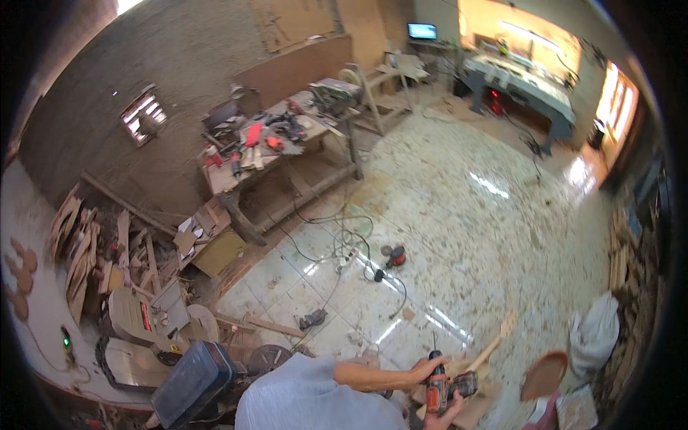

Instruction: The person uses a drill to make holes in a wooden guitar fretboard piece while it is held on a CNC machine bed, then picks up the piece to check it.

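Note:
An orange and black cordless drill [436,393] is held low in front of me, its thin bit pointing away from me. My left hand [427,368] closes round the front of the drill, near the chuck. Lower down, my right hand [446,416] grips the rear of the drill; its fingers are partly hidden. The dark battery end [464,385] sticks out to the right. Just beyond it lies a long pale wooden piece [490,349] with a shaped, wider end. Flat pale boards [479,405] are under and beside the drill.
A cluttered workbench [269,143] with power tools stands at the far left. Cables and a red-black sander [395,256] lie on the dusty tiled floor. Scrap wood [82,251] leans at left, near a blue-grey bin [193,383]. A white sack [595,330] stands at right.

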Tool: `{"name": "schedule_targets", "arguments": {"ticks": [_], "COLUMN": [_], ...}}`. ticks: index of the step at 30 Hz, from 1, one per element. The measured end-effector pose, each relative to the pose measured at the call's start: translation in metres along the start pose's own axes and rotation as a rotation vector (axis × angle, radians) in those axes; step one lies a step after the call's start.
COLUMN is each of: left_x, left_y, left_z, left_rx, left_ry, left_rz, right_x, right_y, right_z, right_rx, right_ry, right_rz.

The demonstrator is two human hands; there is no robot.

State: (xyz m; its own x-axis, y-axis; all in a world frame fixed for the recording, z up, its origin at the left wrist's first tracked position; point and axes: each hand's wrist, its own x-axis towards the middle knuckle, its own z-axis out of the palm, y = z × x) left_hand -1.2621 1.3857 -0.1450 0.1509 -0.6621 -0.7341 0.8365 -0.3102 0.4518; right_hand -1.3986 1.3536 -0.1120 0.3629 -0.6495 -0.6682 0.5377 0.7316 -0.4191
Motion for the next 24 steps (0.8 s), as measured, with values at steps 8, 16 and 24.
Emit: {"name": "schedule_targets", "arguments": {"ticks": [8, 16, 24], "left_x": [-0.035, -0.049, -0.030], "left_y": [0.126, 0.221, 0.273], "left_z": [-0.084, -0.144, -0.201], "left_rx": [0.410, 0.351, -0.032], "left_ry": [0.221, 0.333, 0.281], "left_rz": [0.528, 0.719, 0.754], "right_x": [0.065, 0.114, 0.160], "right_y": [0.081, 0.087, 0.136], "right_z": [0.064, 0.174, 0.330], "right_rx": [-0.353, -1.592, -1.685], "right_ry": [-0.227, -0.665, -1.680], "right_rz": [0.372, -0.537, -0.760]}}
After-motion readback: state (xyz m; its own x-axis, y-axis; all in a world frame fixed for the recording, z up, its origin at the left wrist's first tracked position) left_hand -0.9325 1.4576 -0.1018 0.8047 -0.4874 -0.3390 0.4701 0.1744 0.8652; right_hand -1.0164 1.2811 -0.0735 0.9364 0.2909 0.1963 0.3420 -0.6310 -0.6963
